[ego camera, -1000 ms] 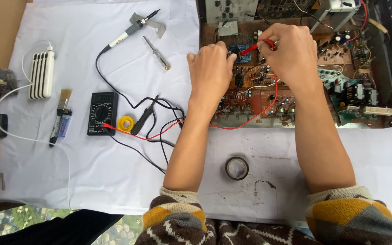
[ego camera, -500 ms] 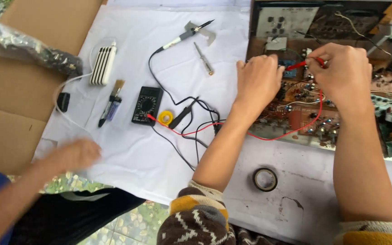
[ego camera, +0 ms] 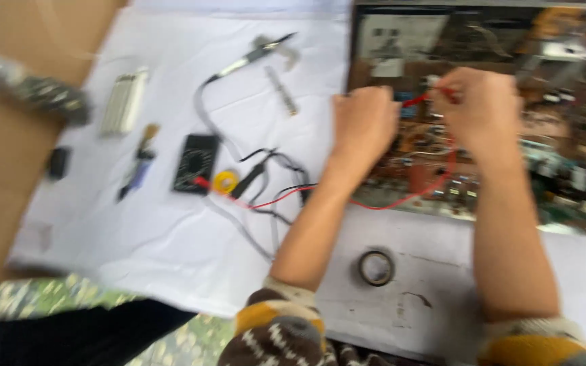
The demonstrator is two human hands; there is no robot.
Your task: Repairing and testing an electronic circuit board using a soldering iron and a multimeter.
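My left hand (ego camera: pixel 364 122) is curled over the near left part of an open circuit board (ego camera: pixel 564 169), with the black probe mostly hidden in its fingers. My right hand (ego camera: pixel 483 112) pinches a red probe (ego camera: pixel 428 98) against the board just right of the left hand. The red lead (ego camera: pixel 408 202) loops below both hands, runs under my left forearm and reaches a black multimeter (ego camera: pixel 194 163) on the white sheet (ego camera: pixel 137 230). A small yellow roll (ego camera: pixel 226 181) lies beside the meter. The picture is motion-blurred.
A black tape roll (ego camera: pixel 376 268) lies between my forearms. A soldering iron (ego camera: pixel 252 54), a thin metal tool (ego camera: pixel 283 91), a white ribbed object (ego camera: pixel 123 102) and a brush (ego camera: pixel 140 159) lie on the sheet. Cardboard (ego camera: pixel 8 54) and a dark blurred bundle (ego camera: pixel 28 91) are at left.
The view has swung so the board sits further right. Another person's hand, seen at the lower left half a second ago, is out of view. My hands stay on the board.
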